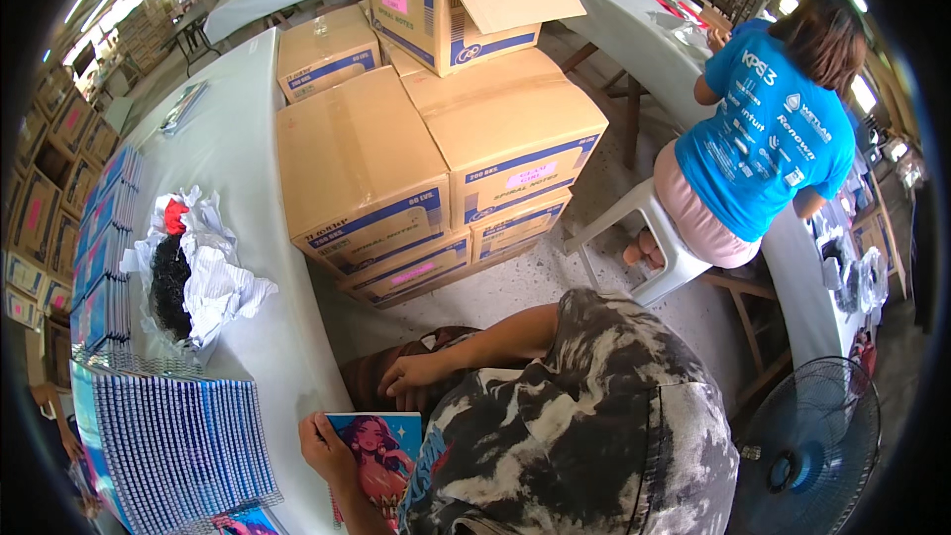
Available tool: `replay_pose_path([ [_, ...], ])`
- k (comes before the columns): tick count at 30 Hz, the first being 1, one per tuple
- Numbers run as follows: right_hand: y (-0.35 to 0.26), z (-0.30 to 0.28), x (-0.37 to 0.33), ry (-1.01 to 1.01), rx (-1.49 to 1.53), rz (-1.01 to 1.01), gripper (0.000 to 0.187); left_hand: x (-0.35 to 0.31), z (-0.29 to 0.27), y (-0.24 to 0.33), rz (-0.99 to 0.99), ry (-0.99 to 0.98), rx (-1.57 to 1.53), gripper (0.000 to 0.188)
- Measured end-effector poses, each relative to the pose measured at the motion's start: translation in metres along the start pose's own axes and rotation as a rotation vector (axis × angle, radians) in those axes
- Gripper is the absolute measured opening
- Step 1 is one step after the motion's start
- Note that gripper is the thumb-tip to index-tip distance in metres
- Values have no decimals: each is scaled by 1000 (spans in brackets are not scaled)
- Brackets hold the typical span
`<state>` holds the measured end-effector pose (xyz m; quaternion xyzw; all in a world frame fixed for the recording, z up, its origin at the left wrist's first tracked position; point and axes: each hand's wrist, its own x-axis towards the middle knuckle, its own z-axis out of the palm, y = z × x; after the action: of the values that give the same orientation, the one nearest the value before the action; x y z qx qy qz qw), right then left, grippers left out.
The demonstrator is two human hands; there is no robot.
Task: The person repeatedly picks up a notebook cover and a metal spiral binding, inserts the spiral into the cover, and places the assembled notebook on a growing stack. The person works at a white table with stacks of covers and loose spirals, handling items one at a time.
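Blue-and-pink notebook (381, 454): gripped at its corner by the left hand (325, 448), right by the counter's (287, 367) right edge
Right hand (414, 376): relaxed, fingers loosely bent, looks empty
Spiral stack (178, 436): along the counter's left edge
Progress: one notebook in hand, probably mid-batch; can't tell which stacked ones are done

Right of spiral-bound notebook stack (178, 441): bare strip of white table (297, 367), passable. Beyond stack: crumpled paper (228, 282) and second notebook pile (103, 263) obstruct low pass. Beyond stack, rightward: cartons (362, 154) block.
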<state>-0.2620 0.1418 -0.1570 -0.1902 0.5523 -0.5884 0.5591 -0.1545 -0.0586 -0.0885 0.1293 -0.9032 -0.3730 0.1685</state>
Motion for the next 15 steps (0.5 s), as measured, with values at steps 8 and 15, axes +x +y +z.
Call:
replay_pose_path([
  [8, 26, -13, 21, -47, 40, 1, 36, 0, 1, -1, -17, 9, -7, 21],
  [15, 26, -15, 19, -37, 113, 31, 35, 3, 4, 5, -4, 7, 1, 20],
])
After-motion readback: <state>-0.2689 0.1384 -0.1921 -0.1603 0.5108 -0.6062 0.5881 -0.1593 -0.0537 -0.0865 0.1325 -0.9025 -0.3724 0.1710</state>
